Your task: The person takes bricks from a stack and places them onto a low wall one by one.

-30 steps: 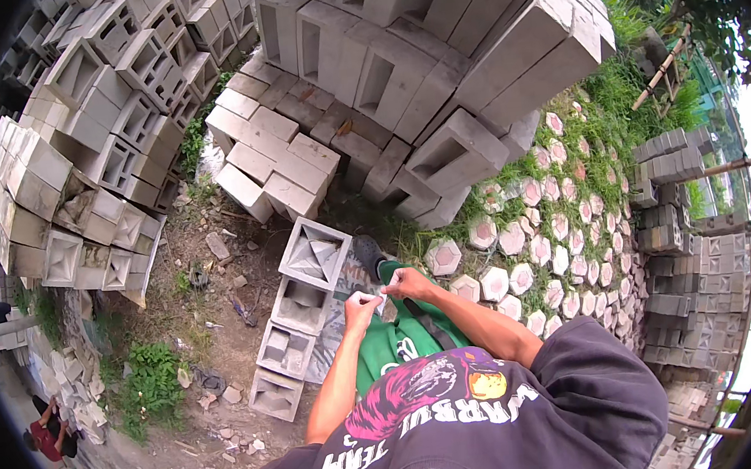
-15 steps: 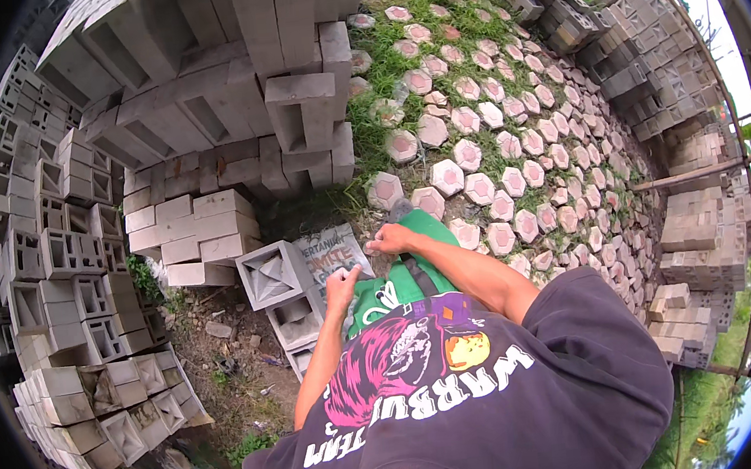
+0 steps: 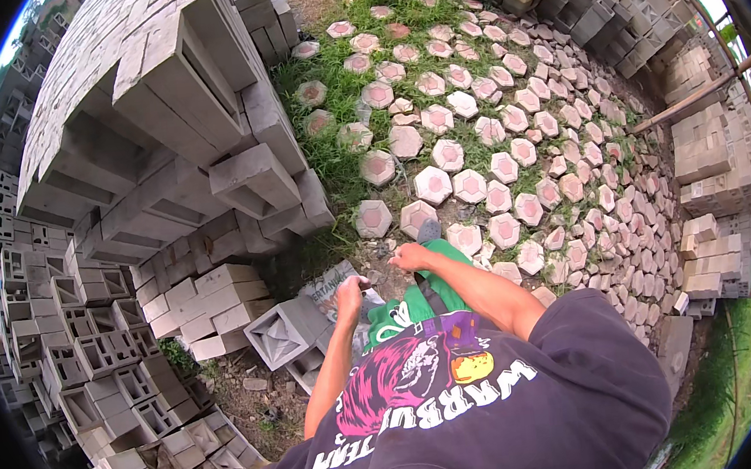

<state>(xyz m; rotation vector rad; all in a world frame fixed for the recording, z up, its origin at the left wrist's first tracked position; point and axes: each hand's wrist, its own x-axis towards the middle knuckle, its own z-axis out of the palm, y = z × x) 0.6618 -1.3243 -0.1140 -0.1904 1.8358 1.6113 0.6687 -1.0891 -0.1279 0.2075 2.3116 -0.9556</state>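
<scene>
My left hand [image 3: 350, 296] is held low in front of my body, its fingers curled together. A pale printed sheet [image 3: 322, 286] lies on the ground beyond it, beside a grey ventilation block [image 3: 283, 333] with a sunken pattern. To the right, my right hand [image 3: 410, 257] is closed with the fingertips bent in, above bare soil and close to my green shorts [image 3: 441, 293]. Whatever either hand may hold is too small or hidden to make out. The two hands are apart from each other.
Tall stacks of hollow grey blocks [image 3: 157, 84] rise ahead on the left. Patterned blocks [image 3: 104, 347] are piled at far left. Hexagonal pavers [image 3: 447, 155] with pinkish centres cover the grassy ground ahead and right. A wooden pole [image 3: 694, 101] crosses at the right.
My view has turned, so the block stacks and pavers sit differently in it. Both hands stay in front of me, fingers still curled, a little farther apart in depth.
</scene>
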